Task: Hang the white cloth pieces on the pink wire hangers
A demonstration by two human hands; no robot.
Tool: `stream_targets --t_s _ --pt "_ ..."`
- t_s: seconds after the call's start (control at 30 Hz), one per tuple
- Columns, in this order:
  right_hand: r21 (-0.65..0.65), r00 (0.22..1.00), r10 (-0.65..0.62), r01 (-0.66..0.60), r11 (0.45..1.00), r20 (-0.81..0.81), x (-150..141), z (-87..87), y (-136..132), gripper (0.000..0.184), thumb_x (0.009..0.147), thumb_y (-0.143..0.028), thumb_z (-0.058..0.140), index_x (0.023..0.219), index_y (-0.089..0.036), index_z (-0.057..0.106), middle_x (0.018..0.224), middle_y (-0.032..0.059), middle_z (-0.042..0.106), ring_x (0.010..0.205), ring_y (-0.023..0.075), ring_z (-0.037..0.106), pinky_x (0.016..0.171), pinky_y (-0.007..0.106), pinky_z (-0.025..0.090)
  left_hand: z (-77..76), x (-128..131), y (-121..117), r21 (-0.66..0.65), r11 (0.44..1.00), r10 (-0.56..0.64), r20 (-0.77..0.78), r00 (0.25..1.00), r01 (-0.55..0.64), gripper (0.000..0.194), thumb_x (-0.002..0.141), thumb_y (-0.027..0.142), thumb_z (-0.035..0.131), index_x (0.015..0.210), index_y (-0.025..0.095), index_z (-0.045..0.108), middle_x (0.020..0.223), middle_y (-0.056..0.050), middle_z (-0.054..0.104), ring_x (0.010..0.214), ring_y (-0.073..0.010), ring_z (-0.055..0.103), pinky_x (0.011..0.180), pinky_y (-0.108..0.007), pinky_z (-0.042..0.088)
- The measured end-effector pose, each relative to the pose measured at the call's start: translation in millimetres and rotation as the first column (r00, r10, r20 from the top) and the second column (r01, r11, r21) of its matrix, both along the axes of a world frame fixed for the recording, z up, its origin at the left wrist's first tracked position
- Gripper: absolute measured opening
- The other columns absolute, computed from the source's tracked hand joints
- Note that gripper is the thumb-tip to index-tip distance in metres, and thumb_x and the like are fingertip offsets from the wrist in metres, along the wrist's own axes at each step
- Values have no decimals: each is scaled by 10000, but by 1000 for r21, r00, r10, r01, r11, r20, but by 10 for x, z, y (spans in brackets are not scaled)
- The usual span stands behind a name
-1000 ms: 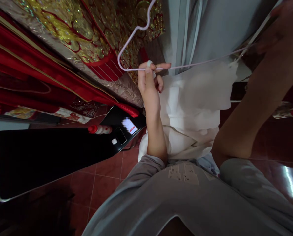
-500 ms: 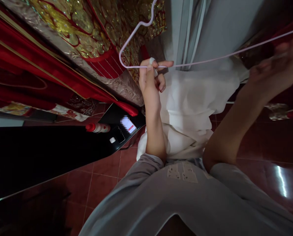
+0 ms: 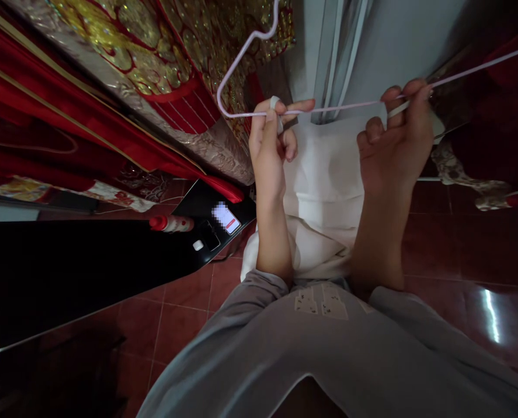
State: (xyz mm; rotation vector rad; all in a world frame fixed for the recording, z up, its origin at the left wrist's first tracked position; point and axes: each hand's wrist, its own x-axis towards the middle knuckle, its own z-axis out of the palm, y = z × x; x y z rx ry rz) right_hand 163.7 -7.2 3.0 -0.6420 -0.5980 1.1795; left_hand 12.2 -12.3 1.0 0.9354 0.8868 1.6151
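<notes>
A thin pale wire hanger [image 3: 341, 107] is held up in front of me, its hook rising toward the top of the view. My left hand [image 3: 271, 145] pinches the wire near the hook, together with a white strap. My right hand [image 3: 393, 145] pinches the wire farther right, with a white strap of the garment between its fingers. A white garment [image 3: 328, 191] hangs below the hanger, between my forearms, down to my grey top.
Red and gold embroidered fabric [image 3: 123, 75] hangs at the left. A black ironing board [image 3: 76, 273] carries a red-capped spray bottle [image 3: 171, 223], a phone [image 3: 226, 218] and a small white object. Grey wall panels are ahead; red floor tiles [image 3: 459, 244] lie below.
My right hand came in from the far right and lower, and now pinches the hanger wire beside the garment. My left hand kept its grip and shifted slightly right.
</notes>
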Motion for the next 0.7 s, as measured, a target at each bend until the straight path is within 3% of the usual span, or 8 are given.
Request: stream_targets --t_s 0.13,0.2,0.27,0.33,0.4,0.47,0.53,0.7 --pt "59 996 -8 3 998 84 38 -42 8 285 856 -441 497 897 -189 370 843 -48 485 434 -7 271 405 148 193 -3 -176 -9 137 990 24 5 1000 -24 238 989 101 399 963 239 590 1044 -26 682 466 -124 454 451 -288 328" --pt "46 993 -4 -2 999 118 47 -47 -1 276 873 -449 466 892 -191 369 854 -43 491 437 -7 257 405 156 201 -20 -297 4 159 975 154 34 988 -157 294 973 46 386 997 240 606 1117 -16 661 537 -126 522 524 -292 407" --pt "11 991 6 -8 1000 131 50 -41 -14 276 883 -456 446 893 -191 372 871 -38 500 442 -8 265 409 159 224 -48 -407 29 118 942 314 15 949 -314 307 975 38 392 1022 249 609 1204 5 626 800 -168 625 685 -311 486" --pt "-10 991 11 -10 1000 136 45 -30 -30 269 890 -452 435 902 -190 376 883 -37 507 443 -10 266 413 158 230 -81 -488 62 96 892 447 -31 894 -442 310 974 11 398 1034 232 607 1224 7 617 1019 -205 608 854 -355 501" --pt "-5 988 -5 5 1000 156 32 -18 -42 274 882 -450 452 902 -187 378 874 -39 512 443 -9 273 414 157 214 -110 -541 98 179 833 541 -61 839 -524 276 968 -24 425 1029 174 607 1169 -21 643 1087 -209 591 969 -392 475" --pt "16 984 -29 26 1000 178 18 -11 -48 291 858 -446 498 890 -182 380 862 -39 515 439 -8 286 412 163 188 -124 -576 130 340 805 542 -89 836 -486 263 934 -78 486 1036 133 605 1137 -33 657 1133 -184 572 1043 -372 438" --pt "36 982 -49 43 998 181 12 -12 -47 318 831 -447 541 884 -177 380 854 -37 512 431 -7 287 412 168 165 -109 -603 160 476 813 446 -141 884 -334 336 871 -132 562 1084 126 595 1184 -33 639 1208 -167 521 1085 -328 401" --pt "20 983 -44 41 999 181 51 -23 -37 342 845 -483 510 905 -180 363 857 -37 507 439 -9 261 419 156 175 144 -627 219 488 871 241 -305 921 -66 466 764 -98 713 1115 195 622 1233 -5 596 1199 -220 527 1038 -296 442"
